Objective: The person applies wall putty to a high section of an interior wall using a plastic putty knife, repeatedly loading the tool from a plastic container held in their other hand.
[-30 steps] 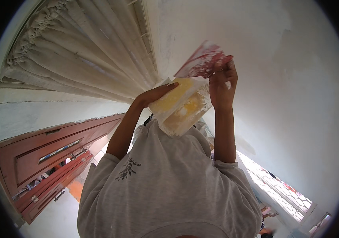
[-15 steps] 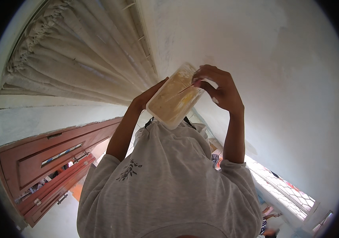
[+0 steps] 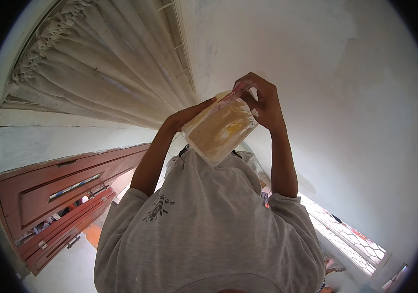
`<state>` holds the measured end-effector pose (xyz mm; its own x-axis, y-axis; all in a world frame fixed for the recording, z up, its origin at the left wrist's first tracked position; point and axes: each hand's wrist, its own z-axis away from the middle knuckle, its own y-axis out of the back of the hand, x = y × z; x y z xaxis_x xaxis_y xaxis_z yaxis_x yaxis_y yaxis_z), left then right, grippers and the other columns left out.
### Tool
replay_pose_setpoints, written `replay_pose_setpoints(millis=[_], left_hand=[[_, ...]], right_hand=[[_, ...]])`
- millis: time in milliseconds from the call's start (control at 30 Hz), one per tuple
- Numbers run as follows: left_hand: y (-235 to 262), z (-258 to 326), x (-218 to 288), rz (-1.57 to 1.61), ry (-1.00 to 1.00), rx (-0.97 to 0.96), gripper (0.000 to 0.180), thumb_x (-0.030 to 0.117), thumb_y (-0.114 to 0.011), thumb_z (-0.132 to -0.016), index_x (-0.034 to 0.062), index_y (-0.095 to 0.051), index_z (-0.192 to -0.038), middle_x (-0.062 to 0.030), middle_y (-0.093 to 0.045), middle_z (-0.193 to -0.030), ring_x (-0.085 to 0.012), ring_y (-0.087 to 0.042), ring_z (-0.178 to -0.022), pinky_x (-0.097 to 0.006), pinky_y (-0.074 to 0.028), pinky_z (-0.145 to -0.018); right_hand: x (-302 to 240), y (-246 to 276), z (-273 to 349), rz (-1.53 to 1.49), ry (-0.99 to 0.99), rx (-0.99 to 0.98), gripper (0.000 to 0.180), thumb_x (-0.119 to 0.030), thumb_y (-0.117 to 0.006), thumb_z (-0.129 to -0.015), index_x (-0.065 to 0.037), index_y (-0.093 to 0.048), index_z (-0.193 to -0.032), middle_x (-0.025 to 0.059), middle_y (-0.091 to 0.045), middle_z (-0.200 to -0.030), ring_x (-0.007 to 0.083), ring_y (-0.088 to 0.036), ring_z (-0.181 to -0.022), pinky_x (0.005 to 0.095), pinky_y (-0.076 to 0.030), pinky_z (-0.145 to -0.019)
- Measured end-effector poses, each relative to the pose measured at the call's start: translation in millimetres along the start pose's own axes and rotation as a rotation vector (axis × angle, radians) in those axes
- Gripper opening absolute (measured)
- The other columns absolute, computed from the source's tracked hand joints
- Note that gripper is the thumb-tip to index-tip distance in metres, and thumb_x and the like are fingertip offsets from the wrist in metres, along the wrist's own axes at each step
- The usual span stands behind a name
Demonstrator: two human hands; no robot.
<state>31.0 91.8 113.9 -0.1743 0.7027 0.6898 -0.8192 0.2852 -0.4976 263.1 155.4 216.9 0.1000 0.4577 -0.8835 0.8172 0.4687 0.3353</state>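
A shallow rectangular plastic tub (image 3: 221, 132) is held up in front of my chest, tilted. Tan residue coats its inside, with white and yellow smears. My left hand (image 3: 189, 116) grips the tub's left side, the thumb along its edge and the other fingers hidden beneath. At the far right corner of the tub, my right hand (image 3: 260, 95) is closed round a thin, flat, pinkish scraper (image 3: 227, 101). The scraper's near part lies against the tub's far end, and the fingers partly cover it. White paste marks the right fingers.
A pale wall (image 3: 316, 93) rises ahead and to the right. A gathered beige curtain (image 3: 106, 63) hangs at the far left, above a reddish-brown wooden door (image 3: 42, 195). On the right is a window with a patterned grille (image 3: 355, 239). Part of another person (image 3: 327, 288) shows at the lower right.
My right hand has moved slightly left and away from me, taking the scraper from the middle of the tub to its far end. The tub has tilted and shifted a little nearer.
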Motion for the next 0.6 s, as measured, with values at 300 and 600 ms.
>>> replay_pose_setpoints(millis=[300, 600], left_hand=[[6.1, -9.2, -3.4, -0.019, 0.023, 0.087, 0.071, 0.059, -0.05, -0.104, 0.0083, -0.045, -0.154, -0.0084, -0.058, -0.145, -0.0149, -0.062, -0.124, -0.03, -0.052, -0.104], [62.4, -35.2, -79.8, 0.636, -0.37, -0.112, 0.063, 0.053, -0.048, -0.106, 0.0075, -0.048, -0.15, -0.0099, -0.062, -0.138, -0.0228, -0.065, -0.119, -0.041, -0.057, -0.099]], right_hand=[[7.9, -8.5, -2.6, -0.783, -0.032, 0.493, 0.016, 0.001, -0.063, -0.096, -0.005, -0.06, -0.111, -0.0004, -0.064, -0.097, 0.0129, -0.061, -0.084, 0.0274, -0.05, -0.074], [-27.3, -12.3, 31.8, -0.282, -0.294, 0.611, 0.016, -0.011, -0.062, -0.102, -0.002, -0.062, -0.115, 0.0047, -0.07, -0.095, 0.0093, -0.064, -0.075, 0.0268, -0.051, -0.065]])
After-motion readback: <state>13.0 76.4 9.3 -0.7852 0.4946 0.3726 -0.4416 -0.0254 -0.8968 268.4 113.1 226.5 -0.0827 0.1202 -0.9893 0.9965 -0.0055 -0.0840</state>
